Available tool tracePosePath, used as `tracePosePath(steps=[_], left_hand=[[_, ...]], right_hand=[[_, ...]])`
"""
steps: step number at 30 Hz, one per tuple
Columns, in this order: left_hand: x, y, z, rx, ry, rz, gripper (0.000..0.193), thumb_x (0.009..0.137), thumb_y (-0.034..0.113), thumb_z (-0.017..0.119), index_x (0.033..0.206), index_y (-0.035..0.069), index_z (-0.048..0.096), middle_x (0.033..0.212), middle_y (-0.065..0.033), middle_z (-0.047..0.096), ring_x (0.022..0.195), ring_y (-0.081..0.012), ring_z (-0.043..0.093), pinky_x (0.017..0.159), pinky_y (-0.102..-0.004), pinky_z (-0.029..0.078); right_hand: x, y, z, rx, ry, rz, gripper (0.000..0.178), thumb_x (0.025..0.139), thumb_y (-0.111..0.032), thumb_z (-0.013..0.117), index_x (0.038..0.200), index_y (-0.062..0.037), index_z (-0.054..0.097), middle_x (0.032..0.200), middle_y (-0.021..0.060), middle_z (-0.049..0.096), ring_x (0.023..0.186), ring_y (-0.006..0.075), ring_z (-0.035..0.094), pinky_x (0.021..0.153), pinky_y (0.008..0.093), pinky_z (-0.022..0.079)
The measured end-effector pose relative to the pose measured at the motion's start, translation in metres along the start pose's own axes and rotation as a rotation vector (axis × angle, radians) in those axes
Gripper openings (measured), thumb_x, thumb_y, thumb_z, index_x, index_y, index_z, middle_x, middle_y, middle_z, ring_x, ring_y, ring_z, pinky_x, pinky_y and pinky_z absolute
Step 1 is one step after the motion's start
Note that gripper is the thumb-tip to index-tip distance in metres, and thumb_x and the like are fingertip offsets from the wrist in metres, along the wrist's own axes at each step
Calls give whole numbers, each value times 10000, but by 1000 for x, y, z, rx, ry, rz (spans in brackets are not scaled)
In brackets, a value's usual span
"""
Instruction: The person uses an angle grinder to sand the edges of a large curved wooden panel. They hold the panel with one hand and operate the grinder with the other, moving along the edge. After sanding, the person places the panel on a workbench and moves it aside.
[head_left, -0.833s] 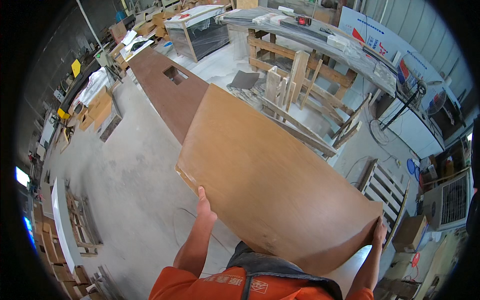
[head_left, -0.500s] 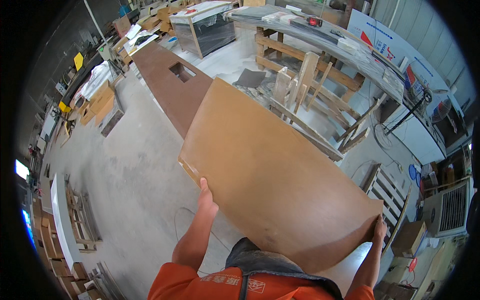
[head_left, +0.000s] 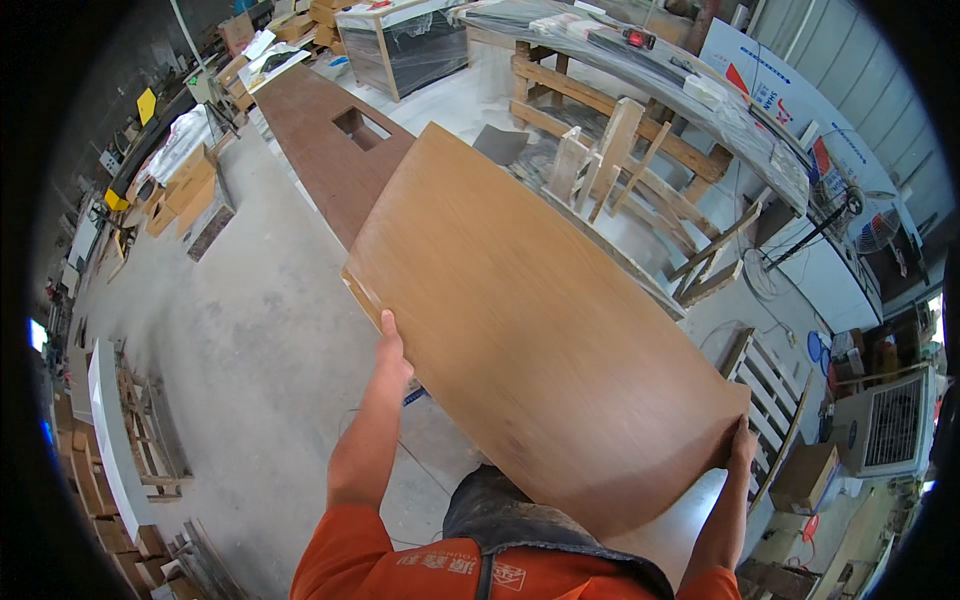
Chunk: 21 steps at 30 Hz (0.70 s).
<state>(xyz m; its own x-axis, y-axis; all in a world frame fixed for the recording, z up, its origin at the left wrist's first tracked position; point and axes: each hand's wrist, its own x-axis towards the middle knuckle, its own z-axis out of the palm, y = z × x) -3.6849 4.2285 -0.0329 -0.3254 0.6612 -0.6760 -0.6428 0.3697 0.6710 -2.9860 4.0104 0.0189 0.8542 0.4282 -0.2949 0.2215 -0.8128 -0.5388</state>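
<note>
A large light-brown wood-grain panel (head_left: 540, 330) slants across the view in front of me, its far end overlapping a darker brown board. My left hand (head_left: 392, 350) grips its left edge, thumb on the top face and fingers hidden underneath. At the near right corner my right hand (head_left: 742, 443) is closed around the edge, its fingers partly hidden. The darker board (head_left: 325, 145) stretches away toward the far left and has a rectangular cutout near the panel.
Beyond the panel stand rough timber trestles (head_left: 615, 150) and a plastic-covered bench (head_left: 700, 95). A slatted wooden pallet (head_left: 768, 400) lies by my right hand, near a cardboard box (head_left: 803, 478) and an air-conditioner-like unit (head_left: 892, 425). Concrete floor (head_left: 240, 340) spreads to the left.
The panel has shifted slightly left and away from me, with both hands still gripping it. My left arm is stretched out farther.
</note>
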Motion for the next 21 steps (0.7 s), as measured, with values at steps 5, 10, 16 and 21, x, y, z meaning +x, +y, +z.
tracePosePath(steps=[5,10,16,21], left_hand=[[7,23,19,76,71,-1,817,1029,622,499,1514,-30,414,1522,-172,515,1344,-345,546,1121,-516,457],[58,38,0,33,-26,103,767,1048,579,496,1522,-19,408,1531,-150,510,1364,-341,527,1135,-513,448],[94,61,-4,149,-53,87,729,1069,600,402,1572,73,378,1600,-95,442,1437,-328,454,1166,-542,409],[72,57,-5,111,-273,-30,683,1075,616,348,1570,150,399,1583,-74,459,1410,-345,474,1142,-561,430]], right_hand=[[13,1,18,-21,48,10,853,974,-678,506,1238,118,661,1238,297,685,1171,410,651,999,470,475],[8,-20,46,-184,65,-22,937,947,-758,423,1221,100,680,1273,329,654,1244,458,609,1048,482,461],[-4,-54,54,-236,4,38,847,965,-704,401,1284,34,668,1333,323,619,1289,460,574,1083,503,441],[-14,-28,40,-46,-101,-176,652,940,-563,598,1230,14,686,1209,260,709,1172,390,666,1010,440,492]])
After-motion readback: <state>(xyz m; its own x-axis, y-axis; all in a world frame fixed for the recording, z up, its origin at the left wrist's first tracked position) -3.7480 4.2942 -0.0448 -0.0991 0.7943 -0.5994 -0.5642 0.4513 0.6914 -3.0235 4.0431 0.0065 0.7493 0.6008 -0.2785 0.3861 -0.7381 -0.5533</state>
